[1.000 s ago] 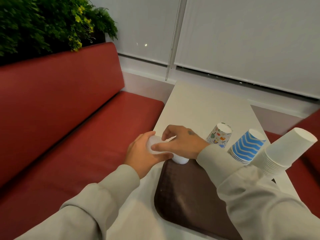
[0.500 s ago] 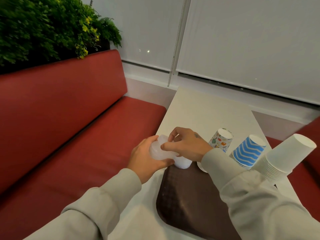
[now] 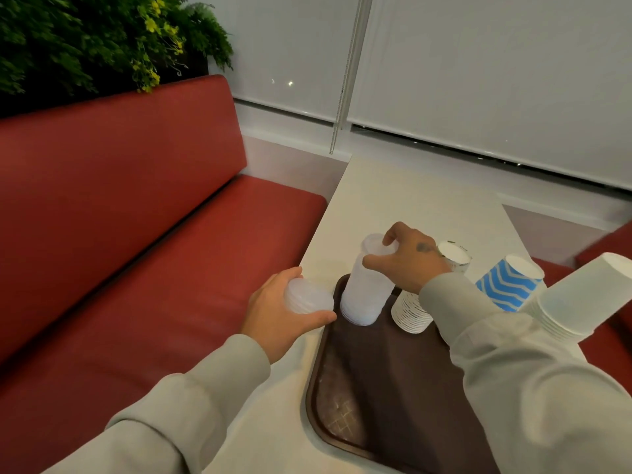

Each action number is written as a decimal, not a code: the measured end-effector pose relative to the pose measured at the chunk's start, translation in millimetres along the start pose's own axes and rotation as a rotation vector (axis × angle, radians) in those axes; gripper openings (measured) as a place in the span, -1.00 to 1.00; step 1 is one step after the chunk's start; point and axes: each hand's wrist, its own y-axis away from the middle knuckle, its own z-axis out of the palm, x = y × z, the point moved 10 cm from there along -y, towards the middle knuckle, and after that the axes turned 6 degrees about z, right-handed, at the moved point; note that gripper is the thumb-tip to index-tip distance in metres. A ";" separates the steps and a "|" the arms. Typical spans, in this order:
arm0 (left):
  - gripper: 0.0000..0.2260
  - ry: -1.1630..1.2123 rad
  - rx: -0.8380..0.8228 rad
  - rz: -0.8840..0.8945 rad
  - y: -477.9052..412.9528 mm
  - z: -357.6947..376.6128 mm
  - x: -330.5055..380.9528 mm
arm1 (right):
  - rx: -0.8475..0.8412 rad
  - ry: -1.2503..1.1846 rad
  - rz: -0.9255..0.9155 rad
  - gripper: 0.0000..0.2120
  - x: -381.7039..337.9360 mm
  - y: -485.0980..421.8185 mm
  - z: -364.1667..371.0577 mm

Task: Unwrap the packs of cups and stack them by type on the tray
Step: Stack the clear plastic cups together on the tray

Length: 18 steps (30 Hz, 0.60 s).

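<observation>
Hands now parted: our right hand pinches the top of the clear-cup stack, newly upright in the far-left corner of the tray; our left hand grips loose clear cups just left of it, awaiting stacking.

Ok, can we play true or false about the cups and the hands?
1. The right hand grips the top of the see-through cup stack on the tray. True.
2. The left hand is empty. False: it holds some loose see-through cups.
3. The tray is blue. False: it is brown.
4. The blue zigzag cups stand upside down. True.
5. The bench is red. True.
</observation>
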 end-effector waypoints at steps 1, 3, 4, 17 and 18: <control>-0.22 -0.006 -0.002 -0.001 -0.4 0.3 -1.2 | -0.017 0.026 0.005 -0.55 2.4 -0.8 5.2; -0.22 -0.017 -0.002 -0.007 -0.5 0.2 -3.5 | -0.058 0.055 0.009 -0.54 6.5 -1.6 16.5; -0.22 -0.019 0.000 -0.010 -1.1 0.0 -4.9 | -0.067 0.052 0.012 -0.54 8.3 -2.1 20.4; -0.22 -0.012 -0.003 -0.002 -0.2 -0.7 5.8 | -0.010 0.056 -0.039 -0.49 1.0 7.4 14.9; -0.22 -0.014 0.001 0.001 0.1 -2.2 7.4 | 0.003 0.055 -0.041 -0.49 -0.6 9.2 11.5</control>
